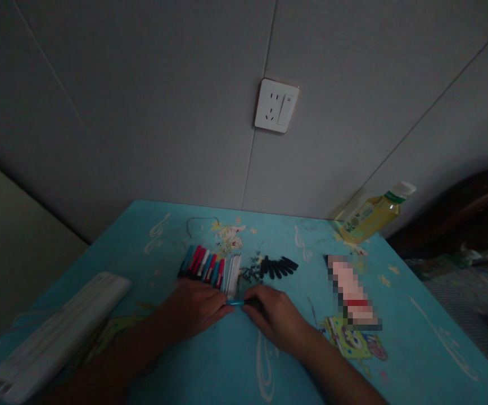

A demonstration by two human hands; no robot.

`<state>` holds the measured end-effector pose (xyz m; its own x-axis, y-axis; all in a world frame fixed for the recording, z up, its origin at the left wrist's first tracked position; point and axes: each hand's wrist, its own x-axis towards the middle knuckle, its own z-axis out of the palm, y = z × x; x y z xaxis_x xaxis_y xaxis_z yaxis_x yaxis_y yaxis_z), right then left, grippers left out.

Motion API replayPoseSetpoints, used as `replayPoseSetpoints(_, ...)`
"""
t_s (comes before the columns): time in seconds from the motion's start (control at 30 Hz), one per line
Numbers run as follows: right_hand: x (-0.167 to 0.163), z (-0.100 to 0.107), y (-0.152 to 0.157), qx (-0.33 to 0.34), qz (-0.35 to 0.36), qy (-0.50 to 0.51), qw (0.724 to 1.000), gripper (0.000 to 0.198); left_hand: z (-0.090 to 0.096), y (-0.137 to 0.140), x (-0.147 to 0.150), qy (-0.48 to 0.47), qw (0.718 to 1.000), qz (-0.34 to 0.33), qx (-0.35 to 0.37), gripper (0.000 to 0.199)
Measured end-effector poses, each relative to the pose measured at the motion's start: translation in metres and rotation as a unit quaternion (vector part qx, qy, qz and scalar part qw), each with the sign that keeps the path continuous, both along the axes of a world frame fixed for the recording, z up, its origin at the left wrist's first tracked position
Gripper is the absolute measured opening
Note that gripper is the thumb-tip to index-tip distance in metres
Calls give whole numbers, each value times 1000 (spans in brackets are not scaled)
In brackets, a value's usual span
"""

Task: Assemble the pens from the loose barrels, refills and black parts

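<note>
A slim blue pen lies crosswise between my two hands, above the near middle of the table. My left hand pinches its left end, and the fingertips of my right hand close on its dark right end. Just beyond my left hand is a row of red, blue and white pens with dark ends. Beside them several thin white sticks lie parallel. Farther right, small black caps or tubes are spread in a loose row. Dim light hides the fine detail of the pen's ends.
A light blue patterned tablecloth covers the table against the grey wall. A long white case lies at the left. To the right are a blurred-out pinkish item and a bottle of yellow liquid. A socket is on the wall.
</note>
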<state>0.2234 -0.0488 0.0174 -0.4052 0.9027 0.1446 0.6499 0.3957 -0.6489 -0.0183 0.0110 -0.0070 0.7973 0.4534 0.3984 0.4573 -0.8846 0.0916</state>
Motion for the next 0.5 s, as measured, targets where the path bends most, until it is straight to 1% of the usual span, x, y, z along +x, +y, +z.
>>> replayPoseSetpoints(0.1, 1, 0, 1, 3, -14, 17, 1000, 17, -2, 3, -1, 8, 1000, 11, -11, 28)
replayPoseSetpoints(0.17, 4, 1, 2, 11, -13, 20, 1000, 24, -5, 5, -3, 3, 1000, 7, -10, 26)
replayPoseSetpoints(0.2, 5, 2, 2, 17, -10, 18, 1000, 26, -5, 6, -3, 1, 1000, 3, -6, 31)
replayPoseSetpoints(0.27, 9, 3, 4, 31, -5, 10, 999, 23, -5, 6, -3, 18, 1000, -6, 9, 42)
replayPoseSetpoints(0.37, 16, 4, 7, 49, -19, -4, 999, 21, -1, 4, -1, 89, 996, 6, 23, 56)
replayPoseSetpoints(0.43, 20, 6, 9, 61, -38, -6, 997, 20, 1, 3, 0, 121, 992, 19, 25, 61)
replayPoseSetpoints(0.5, 25, 8, 11, 69, -47, -1, 996, 20, 1, 4, 0, 131, 991, 28, 23, 64)
